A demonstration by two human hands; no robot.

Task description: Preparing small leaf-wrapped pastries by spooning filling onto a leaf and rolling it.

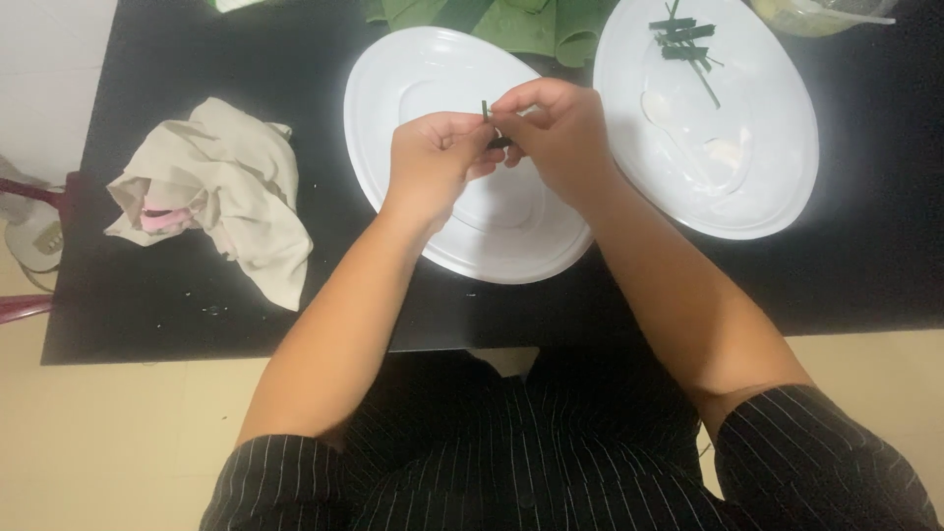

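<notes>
Currently both hands meet above the near white plate [433,69], fingertips pinched together on a narrow green leaf strip [487,111]. Left hand [433,162] closed around the strip's lower end; right hand [556,128] closed on the upper part, thumb and forefinger pressing it. Only a short dark-green stub shows between the fingers; the rest is hidden, so its full length cannot be told. Strip looks thin, light and pliable, likely to crease or tear along the grain if pulled hard; best gripped flat near the ends with fingertip pads, not squeezed mid-span. Far white plate [777,147] to the right carries several cut green pieces [680,39] and a white plastic spoon [669,123]. Folded green leaves [536,29] lie at the table's far edge between the plates. Crumpled beige cloth [226,187] sits well apart on the left of the black table [147,305].
</notes>
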